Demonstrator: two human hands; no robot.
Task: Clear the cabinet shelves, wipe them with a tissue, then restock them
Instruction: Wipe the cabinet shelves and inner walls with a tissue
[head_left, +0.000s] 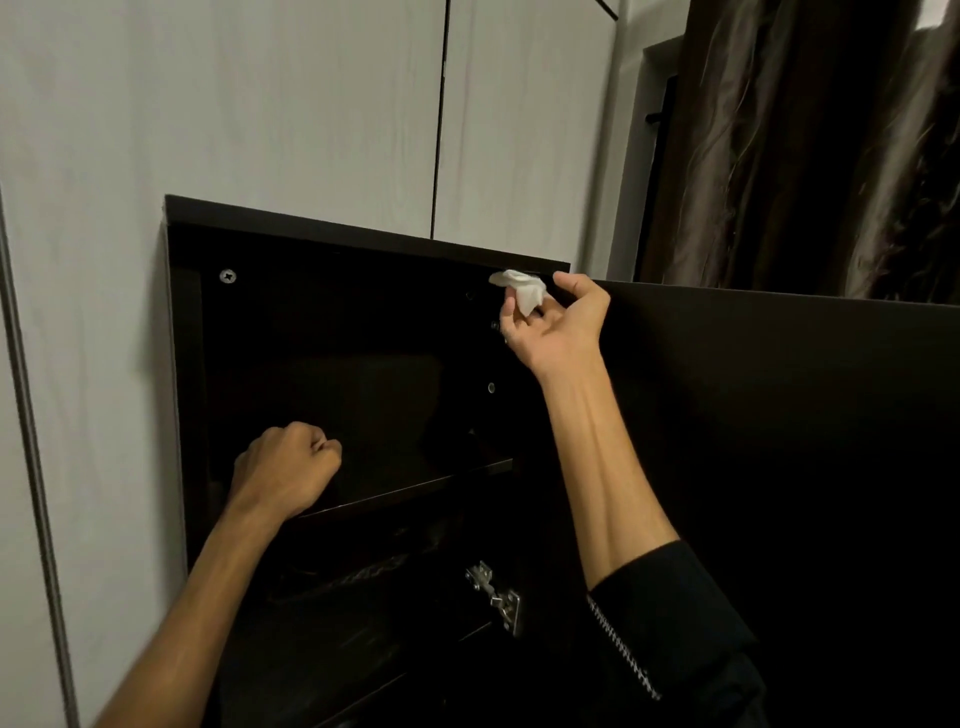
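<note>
While the right hand (558, 325) pinches a crumpled tissue (521, 290) under the cabinet (363, 236) top, the left hand (285, 467) is fisted. It grips nothing above the shelf (415, 486).

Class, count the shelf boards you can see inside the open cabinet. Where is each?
2: one shelf level with the left hand, another lower down near the hinge. The dark interior may hide more.

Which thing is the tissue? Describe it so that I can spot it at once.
Find the dark open cabinet against the pale wall. At its top right inner corner, under the top board, the right hand holds a crumpled tissue in its fingers. It is the only white thing against the black interior.
</note>
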